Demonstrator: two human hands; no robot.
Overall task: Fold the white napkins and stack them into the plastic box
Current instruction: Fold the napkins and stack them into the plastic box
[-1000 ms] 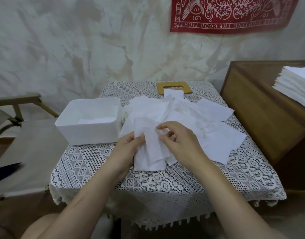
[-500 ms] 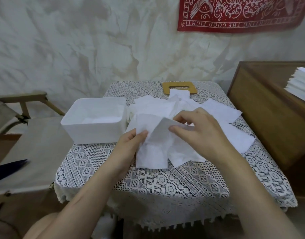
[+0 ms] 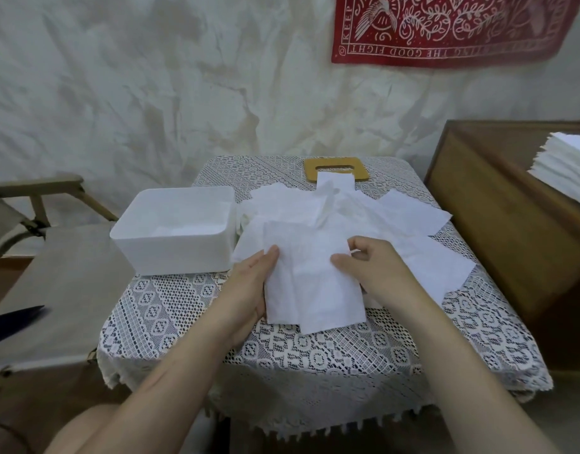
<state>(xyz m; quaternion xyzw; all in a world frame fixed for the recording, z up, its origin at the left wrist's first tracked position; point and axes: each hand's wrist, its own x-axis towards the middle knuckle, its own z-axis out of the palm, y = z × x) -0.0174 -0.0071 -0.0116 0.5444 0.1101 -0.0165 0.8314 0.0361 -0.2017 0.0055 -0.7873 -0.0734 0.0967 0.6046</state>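
Note:
A white napkin (image 3: 309, 283) lies partly folded on the lace-covered table, in front of a loose pile of white napkins (image 3: 373, 217). My left hand (image 3: 249, 286) holds the napkin's left edge, thumb on top. My right hand (image 3: 370, 267) pinches its upper right edge between thumb and fingers. The white plastic box (image 3: 170, 253) stands to the left of the pile, with some white napkins lying flat on its bottom.
A wooden lid with a slot (image 3: 336, 168) lies at the table's far edge, partly under a napkin. A wooden cabinet (image 3: 498, 217) at the right carries a stack of napkins (image 3: 567, 172). A folding chair (image 3: 52, 273) stands at the left.
My right hand lifted a flap of the napkin, carried it across and laid it down; now it pinches the right edge. My left hand kept hold of the left edge.

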